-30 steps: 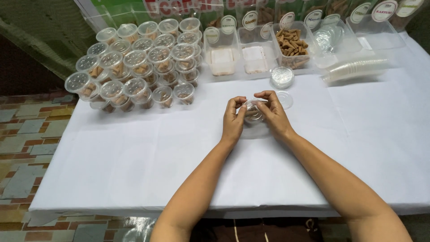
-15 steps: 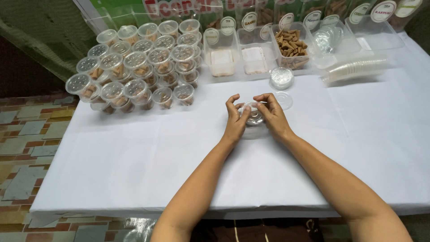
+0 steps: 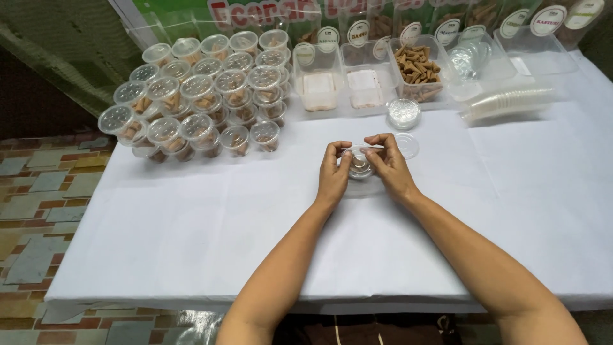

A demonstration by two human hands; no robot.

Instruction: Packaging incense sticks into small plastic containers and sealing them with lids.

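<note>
Both my hands meet over the middle of the white table. My left hand [image 3: 333, 172] and my right hand [image 3: 391, 167] together pinch a small clear plastic cup [image 3: 360, 163] by its rim, just above the cloth. What is in the cup is too small to tell. A loose clear lid [image 3: 407, 145] lies just right of my right hand, and a small filled cup with a lid [image 3: 403, 114] stands behind it.
Stacked lidded cups of brown sticks [image 3: 204, 102] fill the back left. Clear tubs stand along the back: two with white blocks [image 3: 345, 86], one with brown sticks [image 3: 418, 71], one with lids [image 3: 471, 59]. A lying stack of empty cups [image 3: 507, 102] is at the right. The white tablecloth [image 3: 191, 243] reaches the front edge.
My hands have stayed at the same spot on the cup; only the fingers have shifted slightly around its rim.
</note>
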